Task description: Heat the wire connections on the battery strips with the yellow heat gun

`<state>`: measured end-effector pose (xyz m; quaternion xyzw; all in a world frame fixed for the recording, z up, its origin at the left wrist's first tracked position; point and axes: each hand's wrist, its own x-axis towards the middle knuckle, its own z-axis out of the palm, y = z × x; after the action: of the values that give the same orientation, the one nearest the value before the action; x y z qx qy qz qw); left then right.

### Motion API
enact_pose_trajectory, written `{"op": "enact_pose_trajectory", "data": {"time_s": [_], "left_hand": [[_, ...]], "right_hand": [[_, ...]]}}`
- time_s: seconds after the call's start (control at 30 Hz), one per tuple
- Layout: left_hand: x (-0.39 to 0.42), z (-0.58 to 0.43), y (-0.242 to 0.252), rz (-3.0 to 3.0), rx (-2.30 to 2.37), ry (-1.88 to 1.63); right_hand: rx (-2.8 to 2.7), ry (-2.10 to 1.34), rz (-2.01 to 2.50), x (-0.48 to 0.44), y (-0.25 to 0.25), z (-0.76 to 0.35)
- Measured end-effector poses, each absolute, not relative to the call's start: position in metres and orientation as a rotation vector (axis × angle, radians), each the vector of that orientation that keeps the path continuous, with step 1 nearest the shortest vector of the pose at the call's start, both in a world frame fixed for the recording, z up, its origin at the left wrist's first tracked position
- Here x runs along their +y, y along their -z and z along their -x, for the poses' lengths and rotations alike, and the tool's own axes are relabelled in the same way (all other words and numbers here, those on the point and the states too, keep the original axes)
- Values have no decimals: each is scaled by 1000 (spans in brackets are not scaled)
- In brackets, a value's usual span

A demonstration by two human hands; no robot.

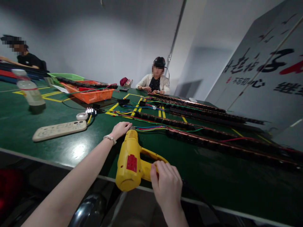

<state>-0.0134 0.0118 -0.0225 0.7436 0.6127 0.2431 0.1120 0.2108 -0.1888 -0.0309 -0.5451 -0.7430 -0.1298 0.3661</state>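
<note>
A yellow heat gun (129, 154) with a red label points away from me over the table's near edge. My right hand (167, 181) is wrapped round its handle. Just left of the gun's nozzle is my left hand (120, 130), its fingers pinched together. Coloured wires (151, 128) run from a long dark strip (201, 140) to behind the nozzle, where my left fingertips close on them; the exact pinch point is hidden. More long strips (170, 121) with wires lie parallel beyond it.
On the green table (59, 149) at left are a beige phone-shaped case (60, 130), a bottle (30, 91) and an orange basket (94, 96). A green basket (68, 76) is behind. One person (153, 82) sits opposite, another (29, 60) at far left.
</note>
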Motion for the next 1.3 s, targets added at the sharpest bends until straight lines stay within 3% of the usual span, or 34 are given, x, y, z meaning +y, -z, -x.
{"op": "enact_pose_trajectory", "data": {"time_s": [0.4, 0.97, 1.3], "left_hand": [[5, 12, 20, -2218, 1748, -746], [2, 10, 14, -2205, 1811, -626], [3, 9, 14, -2193, 1852, -600]], "right_hand": [[-1934, 291, 1411, -188, 22, -257], [-1828, 923, 1560, -191, 24, -320], [-1859, 794, 1607, -198, 25, -276]]}}
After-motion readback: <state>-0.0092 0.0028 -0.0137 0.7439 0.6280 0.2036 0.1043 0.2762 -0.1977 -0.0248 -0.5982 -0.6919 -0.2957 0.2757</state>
